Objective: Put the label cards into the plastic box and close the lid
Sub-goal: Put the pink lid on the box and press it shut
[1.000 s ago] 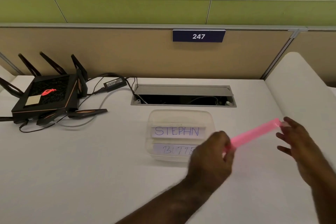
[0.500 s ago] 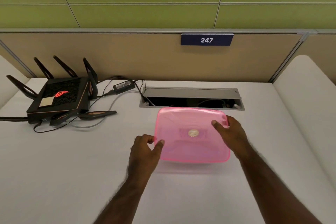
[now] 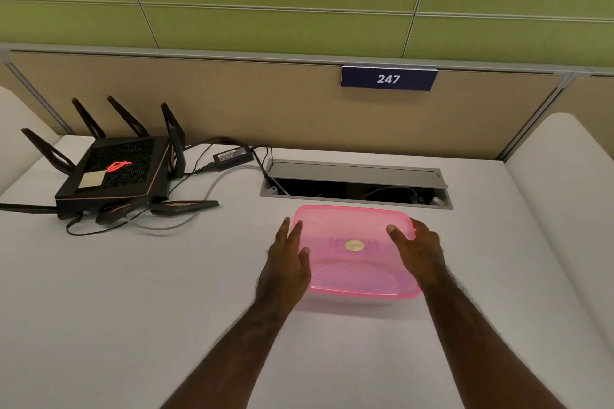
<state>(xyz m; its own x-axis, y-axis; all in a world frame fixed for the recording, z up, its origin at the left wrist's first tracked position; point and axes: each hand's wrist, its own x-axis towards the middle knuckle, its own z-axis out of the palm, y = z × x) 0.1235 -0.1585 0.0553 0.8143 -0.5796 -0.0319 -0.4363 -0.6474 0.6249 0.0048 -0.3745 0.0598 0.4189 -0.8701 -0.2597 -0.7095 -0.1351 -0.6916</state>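
Note:
A translucent pink lid with a round gold sticker lies flat on top of the clear plastic box, which it almost wholly hides. Dark lettering of a label card shows faintly through the lid. My left hand is at the lid's left edge, fingers stretched along the rim and thumb on top. My right hand wraps the right edge, with its thumb pressed on the lid's upper surface.
A black router with antennas and trailing cables sits at the back left, beside a power adapter. An open cable hatch lies just behind the box. White padded dividers flank the desk.
The pink lid, held up edge-on between both hands a second ago, has come down flat onto the box. Both hands have since slid further along its side edges.

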